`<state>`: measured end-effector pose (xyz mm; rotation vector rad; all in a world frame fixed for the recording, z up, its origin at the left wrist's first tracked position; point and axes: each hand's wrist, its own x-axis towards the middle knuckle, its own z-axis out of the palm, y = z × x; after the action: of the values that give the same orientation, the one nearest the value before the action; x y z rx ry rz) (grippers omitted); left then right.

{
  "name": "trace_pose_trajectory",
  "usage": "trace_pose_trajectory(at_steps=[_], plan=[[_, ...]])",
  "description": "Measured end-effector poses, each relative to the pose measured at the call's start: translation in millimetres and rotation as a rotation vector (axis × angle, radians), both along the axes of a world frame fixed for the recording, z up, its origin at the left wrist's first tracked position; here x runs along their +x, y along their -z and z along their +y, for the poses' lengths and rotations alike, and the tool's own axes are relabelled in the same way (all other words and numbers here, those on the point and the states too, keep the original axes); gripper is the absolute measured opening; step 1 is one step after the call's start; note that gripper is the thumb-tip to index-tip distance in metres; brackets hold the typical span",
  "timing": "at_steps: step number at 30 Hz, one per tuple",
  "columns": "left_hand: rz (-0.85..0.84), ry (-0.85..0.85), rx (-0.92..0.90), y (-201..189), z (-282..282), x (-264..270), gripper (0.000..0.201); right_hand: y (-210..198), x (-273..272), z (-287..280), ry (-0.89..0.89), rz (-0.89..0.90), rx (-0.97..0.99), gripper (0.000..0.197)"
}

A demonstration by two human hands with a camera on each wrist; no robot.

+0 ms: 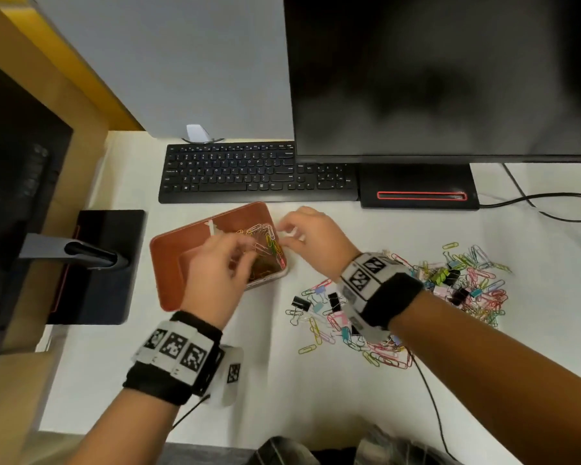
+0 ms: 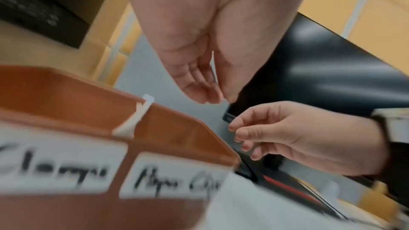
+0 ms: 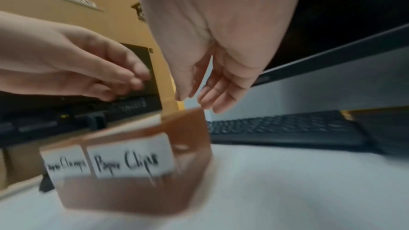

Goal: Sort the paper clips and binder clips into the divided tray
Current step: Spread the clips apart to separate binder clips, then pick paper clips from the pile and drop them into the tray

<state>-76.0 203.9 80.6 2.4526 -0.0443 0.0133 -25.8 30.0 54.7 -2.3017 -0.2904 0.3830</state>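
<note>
Both hands above brown divided tray [image 1: 182, 243] on white desk [image 1: 282, 391]: left hand [image 1: 215, 266] loose, empty; right hand [image 1: 311, 236] fingers relaxed, empty. Mixed clip pile [image 1: 416, 297] at 3 o'clock from tray.

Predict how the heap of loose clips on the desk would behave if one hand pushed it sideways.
The heap of loose clips would probably spread rather than slide together, since the pieces lie separate. Interlocked wire paper clips may drag neighbours along. The blockier black binder clips would likely tumble or snag.
</note>
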Motion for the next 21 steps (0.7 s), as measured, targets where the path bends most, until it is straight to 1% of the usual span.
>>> trace_pose_trajectory(at_steps=[2, 4, 7, 9, 11, 13, 15, 18, 21], plan=[[0.055, 0.124, -0.028, 18, -8, -23, 0.010, 18, -10, -30, -0.028, 0.054, -0.132, 0.019], [0.181, 0.194, -0.057, 43, -14, -43, 0.014, 34, -19, -53, -0.104, 0.156, -0.258, 0.023], [0.329, 0.211, -0.023, 78, -22, -58, 0.027, 49, -29, -64, -0.194, 0.269, -0.305, 0.028], [0.378, 0.217, 0.008, 94, -27, -58, 0.033, 54, -31, -62, -0.242, 0.257, -0.323, 0.028], [0.391, 0.229, 0.049, 105, -31, -56, 0.034, 58, -31, -57, -0.283, 0.210, -0.356, 0.024], [0.371, 0.216, 0.070, 111, -35, -53, 0.028, 61, -31, -52, -0.302, 0.197, -0.374, 0.018], [0.350, 0.208, 0.074, 114, -39, -50, 0.021, 64, -31, -47, -0.318, 0.221, -0.386, 0.016], [0.341, 0.196, 0.078, 115, -43, -45, 0.013, 66, -29, -45, -0.289, 0.261, -0.374, 0.016], [0.365, 0.159, 0.068, 118, -42, -41, 0.017, 66, -27, -47, -0.229, 0.273, -0.353, 0.014]])
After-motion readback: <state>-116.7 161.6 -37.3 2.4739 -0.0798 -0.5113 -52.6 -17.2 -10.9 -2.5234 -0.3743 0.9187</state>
